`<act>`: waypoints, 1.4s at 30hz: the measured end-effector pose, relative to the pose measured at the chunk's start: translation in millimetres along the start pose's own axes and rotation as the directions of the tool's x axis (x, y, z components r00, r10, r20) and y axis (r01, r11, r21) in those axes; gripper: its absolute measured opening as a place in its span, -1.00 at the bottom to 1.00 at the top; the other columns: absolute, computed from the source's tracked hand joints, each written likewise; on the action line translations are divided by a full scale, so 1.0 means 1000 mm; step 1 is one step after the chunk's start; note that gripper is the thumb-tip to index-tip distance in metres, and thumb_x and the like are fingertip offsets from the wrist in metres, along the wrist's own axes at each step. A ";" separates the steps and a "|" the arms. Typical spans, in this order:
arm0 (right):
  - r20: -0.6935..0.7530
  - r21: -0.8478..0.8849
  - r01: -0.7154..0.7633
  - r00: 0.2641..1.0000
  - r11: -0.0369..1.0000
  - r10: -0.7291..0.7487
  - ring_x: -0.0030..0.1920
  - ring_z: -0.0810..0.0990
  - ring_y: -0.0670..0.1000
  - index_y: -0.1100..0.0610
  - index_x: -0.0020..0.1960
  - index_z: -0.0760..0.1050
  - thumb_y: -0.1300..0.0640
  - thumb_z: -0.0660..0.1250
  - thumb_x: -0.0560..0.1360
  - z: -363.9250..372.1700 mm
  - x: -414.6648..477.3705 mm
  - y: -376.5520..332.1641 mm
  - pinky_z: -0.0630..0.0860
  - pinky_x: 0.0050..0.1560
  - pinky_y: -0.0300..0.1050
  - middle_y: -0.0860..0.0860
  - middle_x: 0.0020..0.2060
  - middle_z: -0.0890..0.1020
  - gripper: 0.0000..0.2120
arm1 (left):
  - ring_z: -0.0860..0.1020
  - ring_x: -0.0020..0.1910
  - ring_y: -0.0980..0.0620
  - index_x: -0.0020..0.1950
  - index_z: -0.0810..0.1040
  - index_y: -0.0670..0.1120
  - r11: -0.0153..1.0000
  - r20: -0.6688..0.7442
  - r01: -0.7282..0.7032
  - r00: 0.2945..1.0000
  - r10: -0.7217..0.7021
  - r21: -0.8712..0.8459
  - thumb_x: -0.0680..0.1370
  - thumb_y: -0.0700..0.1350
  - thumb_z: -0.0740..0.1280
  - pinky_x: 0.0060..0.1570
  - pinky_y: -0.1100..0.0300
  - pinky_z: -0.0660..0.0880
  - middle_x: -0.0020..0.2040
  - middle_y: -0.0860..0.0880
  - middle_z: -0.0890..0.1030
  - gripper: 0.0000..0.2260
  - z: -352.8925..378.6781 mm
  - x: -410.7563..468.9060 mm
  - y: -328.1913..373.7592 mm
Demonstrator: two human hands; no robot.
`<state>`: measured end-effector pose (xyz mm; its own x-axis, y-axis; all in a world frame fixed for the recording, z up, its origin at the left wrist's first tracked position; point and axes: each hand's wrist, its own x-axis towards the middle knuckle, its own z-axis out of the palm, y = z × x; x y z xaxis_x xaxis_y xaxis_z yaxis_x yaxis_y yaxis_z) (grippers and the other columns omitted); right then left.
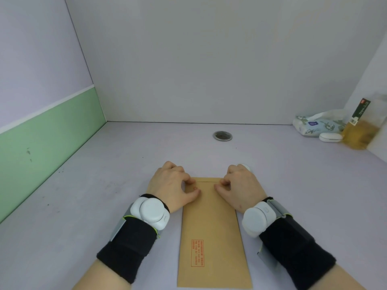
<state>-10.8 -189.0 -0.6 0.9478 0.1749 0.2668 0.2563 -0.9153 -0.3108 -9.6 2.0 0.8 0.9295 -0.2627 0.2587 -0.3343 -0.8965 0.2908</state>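
At the grip the envelope (211,222) is plain kraft brown, its printed box (197,253) nearer than the grip red; wristbands (129,245) behind the grip are black; far right of the grip, the tissue pack (314,125) shows blue-green leaves on white.

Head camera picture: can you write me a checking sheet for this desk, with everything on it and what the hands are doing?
Surface: pale lilac desk, a few dark specks at left, a round metal hole near the back.
Job's things: brown envelope lying flat, red print near its close end.
Clutter: tissue pack, white case and yellowish packet in the far right corner; a small white thing, half hidden, past the envelope's far end.
Grips: left hand and right hand, fingers curled, fingertips pinching the envelope's far end.
Cables: nothing seen.
Surroundings: grey back wall, green-and-lilac left panel.
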 end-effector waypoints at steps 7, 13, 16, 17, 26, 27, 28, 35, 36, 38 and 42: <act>-0.093 0.094 0.019 0.996 0.995 -0.011 -0.05 0.45 -0.02 0.19 -0.22 0.62 0.07 0.28 0.49 0.002 0.002 0.007 0.33 -0.02 -0.25 0.01 -0.15 0.58 -0.76 | 0.39 0.11 0.09 0.05 0.62 0.07 0.997 -0.031 0.010 0.999 -0.013 -0.080 0.42 0.18 0.34 0.09 0.26 0.36 -0.05 0.10 0.55 -0.70 0.002 -0.001 0.003; -0.307 0.249 0.003 0.949 0.969 0.076 -0.20 0.49 -0.04 0.15 -0.20 0.62 0.22 0.34 0.43 -0.011 0.008 0.024 0.34 -0.15 -0.27 -0.02 -0.23 0.57 -0.90 | 0.38 0.15 0.12 0.08 0.60 0.09 0.993 -0.066 0.018 0.998 -0.025 -0.115 0.39 0.18 0.37 0.15 0.26 0.35 0.02 0.13 0.55 -0.67 0.002 0.000 -0.001; -0.326 0.247 -0.038 0.938 0.968 0.120 -0.09 0.50 0.01 0.14 -0.12 0.62 0.30 0.31 0.40 -0.016 0.008 0.036 0.37 -0.10 -0.17 0.02 -0.14 0.58 -0.85 | 0.39 0.16 0.11 0.10 0.59 0.09 0.992 -0.074 0.018 0.997 -0.027 -0.128 0.36 0.19 0.37 0.13 0.27 0.34 0.04 0.13 0.55 -0.64 0.003 0.001 -0.002; -0.313 0.241 -0.060 0.940 0.969 0.136 -0.05 0.49 0.03 0.14 -0.09 0.61 0.31 0.29 0.40 -0.017 0.008 0.040 0.37 -0.08 -0.16 0.03 -0.10 0.58 -0.83 | 0.38 0.17 0.12 0.10 0.59 0.09 0.991 -0.076 0.021 0.997 -0.032 -0.136 0.37 0.18 0.38 0.12 0.29 0.33 0.05 0.14 0.55 -0.65 0.003 0.001 -0.002; -0.090 0.195 -0.222 0.966 0.955 0.243 0.13 0.49 0.14 0.15 -0.01 0.58 0.33 0.26 0.40 -0.015 0.007 0.055 0.41 0.13 -0.06 0.08 0.09 0.58 -0.77 | 0.36 0.15 0.18 0.11 0.59 0.08 0.978 -0.097 0.047 0.993 -0.067 -0.201 0.43 0.11 0.39 0.04 0.37 0.25 0.07 0.17 0.52 -0.72 0.002 0.001 -0.003; -0.075 0.189 -0.223 0.968 0.956 0.240 0.14 0.48 0.13 0.14 0.00 0.58 0.32 0.27 0.40 -0.015 0.006 0.055 0.41 0.14 -0.08 0.08 0.10 0.58 -0.77 | 0.36 0.15 0.18 0.11 0.59 0.08 0.978 -0.091 0.043 0.994 -0.063 -0.205 0.43 0.10 0.39 0.04 0.38 0.24 0.07 0.17 0.51 -0.72 0.002 0.000 -0.003; -0.061 0.179 -0.220 0.970 0.959 0.234 0.15 0.48 0.13 0.13 0.02 0.59 0.30 0.28 0.41 -0.014 0.007 0.056 0.40 0.16 -0.09 0.08 0.11 0.58 -0.77 | 0.37 0.15 0.18 0.12 0.59 0.08 0.977 -0.089 0.037 0.994 -0.057 -0.208 0.44 0.08 0.39 0.04 0.39 0.24 0.07 0.17 0.52 -0.73 0.002 0.000 -0.003; -0.088 0.198 -0.145 0.982 0.969 0.165 0.12 0.50 0.10 0.13 0.04 0.57 0.20 0.31 0.47 -0.018 0.004 0.047 0.38 0.15 -0.17 0.05 0.16 0.58 -0.83 | 0.44 0.11 0.19 0.20 0.54 0.09 0.962 -0.143 -0.004 0.989 -0.036 -0.271 0.49 -0.02 0.34 0.06 0.38 0.34 0.06 0.17 0.56 -0.72 0.004 0.000 0.000; -0.124 0.253 -0.107 0.982 0.962 0.142 0.06 0.51 0.06 0.13 0.03 0.56 0.21 0.31 0.47 -0.020 0.003 0.042 0.40 0.10 -0.25 0.02 0.15 0.58 -0.85 | 0.45 0.10 0.21 0.22 0.53 0.09 0.953 -0.157 -0.013 0.987 -0.037 -0.303 0.49 -0.03 0.34 0.07 0.36 0.37 0.06 0.17 0.56 -0.70 0.004 0.000 0.003; -0.181 0.358 -0.019 0.979 0.934 0.089 -0.08 0.51 -0.07 0.13 0.00 0.56 0.24 0.33 0.46 -0.023 0.001 0.029 0.42 -0.04 -0.44 -0.04 0.09 0.58 -0.87 | 0.47 0.08 0.23 0.27 0.48 0.11 0.930 -0.177 -0.034 0.984 -0.034 -0.365 0.49 -0.05 0.35 0.12 0.31 0.42 0.08 0.17 0.55 -0.65 0.004 0.000 0.010; -0.227 0.394 0.144 0.972 0.908 -0.055 0.00 0.55 -0.10 0.09 -0.04 0.56 0.22 0.36 0.44 -0.016 -0.003 0.007 0.45 -0.05 -0.41 -0.04 0.08 0.61 -0.89 | 0.46 0.15 0.26 0.43 0.31 0.13 0.895 -0.179 -0.078 0.984 -0.002 -0.439 0.48 -0.02 0.37 0.19 0.35 0.40 0.22 0.20 0.45 -0.47 0.005 -0.001 0.020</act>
<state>-14.6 -202.2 11.3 0.8641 0.1381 0.4841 0.4438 -0.6629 -0.6030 -16.5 -17.4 1.5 0.8873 -0.1925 0.4190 -0.4400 -0.6252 0.6446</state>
